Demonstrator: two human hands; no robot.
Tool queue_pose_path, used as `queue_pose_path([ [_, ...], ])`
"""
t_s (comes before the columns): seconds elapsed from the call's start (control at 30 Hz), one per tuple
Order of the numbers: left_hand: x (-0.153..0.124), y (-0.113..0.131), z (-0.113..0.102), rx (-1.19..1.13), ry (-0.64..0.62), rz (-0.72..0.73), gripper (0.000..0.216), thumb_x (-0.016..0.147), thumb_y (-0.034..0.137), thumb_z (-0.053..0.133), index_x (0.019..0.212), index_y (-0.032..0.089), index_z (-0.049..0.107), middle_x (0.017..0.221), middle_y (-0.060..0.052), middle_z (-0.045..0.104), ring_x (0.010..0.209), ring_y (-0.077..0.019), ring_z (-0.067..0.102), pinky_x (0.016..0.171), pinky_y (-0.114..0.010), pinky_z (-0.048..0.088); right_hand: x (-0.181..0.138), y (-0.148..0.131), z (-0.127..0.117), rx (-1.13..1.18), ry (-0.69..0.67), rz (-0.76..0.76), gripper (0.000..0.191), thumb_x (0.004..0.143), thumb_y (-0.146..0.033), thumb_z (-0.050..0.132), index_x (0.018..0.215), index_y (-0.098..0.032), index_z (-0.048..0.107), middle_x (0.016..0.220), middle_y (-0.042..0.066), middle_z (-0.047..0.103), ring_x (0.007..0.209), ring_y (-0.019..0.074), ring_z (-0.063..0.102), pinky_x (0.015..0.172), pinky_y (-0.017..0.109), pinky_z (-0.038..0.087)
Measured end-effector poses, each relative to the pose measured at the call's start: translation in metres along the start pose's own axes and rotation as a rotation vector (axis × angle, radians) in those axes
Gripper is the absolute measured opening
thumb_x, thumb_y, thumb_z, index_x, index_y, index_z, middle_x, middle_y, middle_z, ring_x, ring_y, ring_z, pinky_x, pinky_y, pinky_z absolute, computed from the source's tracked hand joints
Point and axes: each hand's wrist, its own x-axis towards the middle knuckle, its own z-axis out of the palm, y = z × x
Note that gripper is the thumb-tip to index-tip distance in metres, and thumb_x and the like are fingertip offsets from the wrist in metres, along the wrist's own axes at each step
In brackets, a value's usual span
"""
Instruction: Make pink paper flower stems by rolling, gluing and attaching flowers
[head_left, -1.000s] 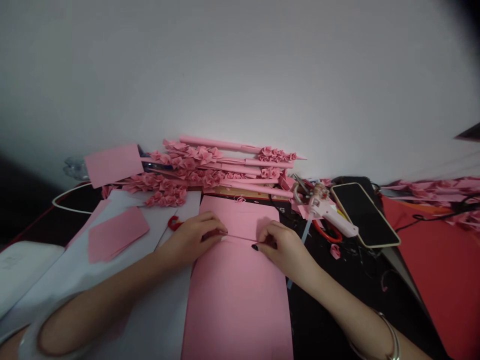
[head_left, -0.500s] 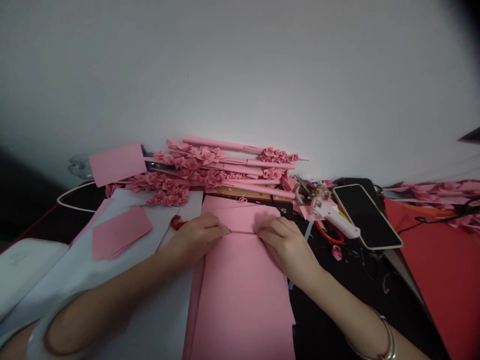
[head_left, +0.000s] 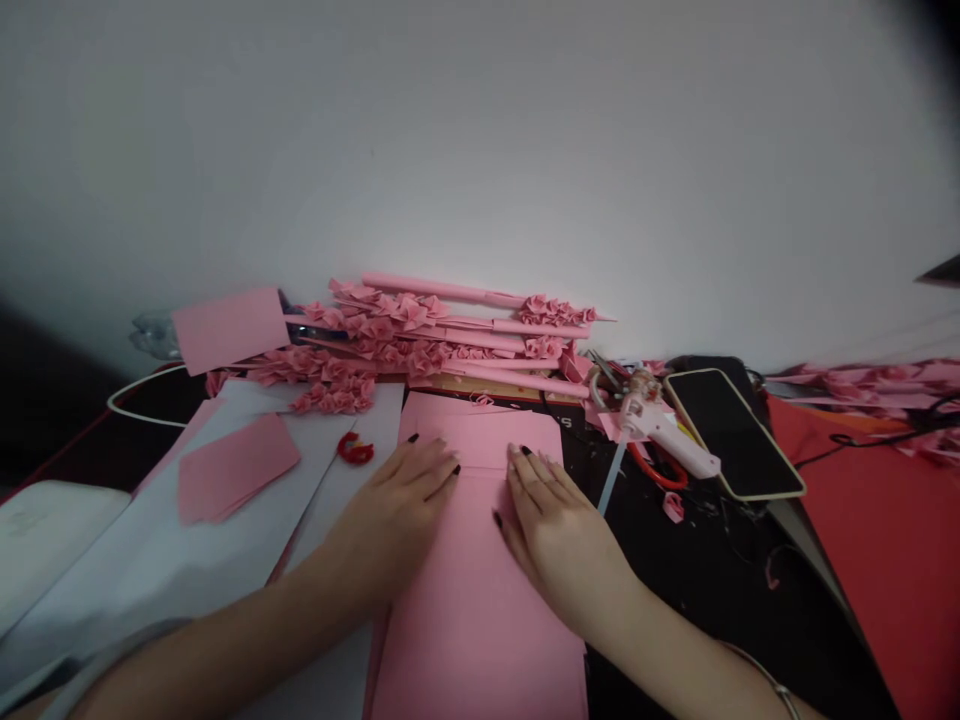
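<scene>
Both left hand [head_left: 409,502] and right hand [head_left: 562,515] lay spread and flat on the long pink paper [head_left: 480,610], which sat between the white sheets [head_left: 180,560] and the glue gun [head_left: 667,435], just in front of the flowers [head_left: 409,356]

L hand [head_left: 401,505], R hand [head_left: 559,520] now flat on ppr [head_left: 472,620], prev. pinching.

Paper stack [head_left: 480,610] at the middle of the desk [head_left: 667,585], paper flowers [head_left: 409,355] behind it
The left hand [head_left: 397,510] lies over the stack's left edge, the right hand [head_left: 562,525] along its right; farther left, cards [head_left: 238,467] rest on other sheets [head_left: 217,555]; to the right, a glue gun [head_left: 664,432] lies just left of a phone [head_left: 739,435].
</scene>
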Motion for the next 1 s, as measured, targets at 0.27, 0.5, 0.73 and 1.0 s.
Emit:
queue_pose_path([
  [0.27,0.002,0.011,0.021,-0.13,-0.087,0.031,0.049,0.089,0.013,0.037,0.137,0.005,0.039,0.148,-0.015,0.037,0.139,-0.0227,0.029,0.113,-0.038,0.029,0.005,-0.012,0.003,0.148,-0.088,-0.049,0.053,0.092,-0.03,0.045,0.132,0.004,0.048,0.14,0.025,0.042,0.13,0.0325,0.042,0.107,0.044,0.04],
  [0.5,-0.001,0.001,0.011,-0.099,-0.063,-0.047,0.041,0.096,0.018,0.032,0.13,0.005,0.05,0.137,-0.016,0.052,0.129,-0.0227,0.046,0.105,-0.036,0.04,-0.005,0.011,-0.001,0.067,-0.099,0.0,0.04,0.091,-0.015,0.042,0.126,0.0,0.056,0.132,0.022,0.055,0.119,0.029,0.056,0.1,0.045,0.047],
  [0.73,-0.003,-0.019,-0.003,-0.058,0.018,-0.059,0.034,0.095,0.017,0.037,0.094,0.017,0.07,0.114,-0.009,0.068,0.106,-0.0244,0.062,0.102,-0.05,0.036,-0.002,0.037,0.0,0.098,0.09,0.083,0.017,0.085,-0.009,0.054,0.088,-0.011,0.07,0.108,0.013,0.07,0.107,0.0304,0.06,0.092,0.049,0.049],
  [1.0,0.003,-0.039,0.005,-0.347,0.045,-0.151,0.02,0.09,0.022,0.052,0.077,0.02,0.067,0.1,-0.002,0.068,0.094,-0.0191,0.059,0.092,-0.039,0.04,0.011,0.045,-0.003,0.586,0.074,0.279,0.018,0.073,0.002,0.062,0.069,-0.016,0.059,0.075,0.003,0.059,0.068,0.014,0.057,0.061,0.025,0.048],
])
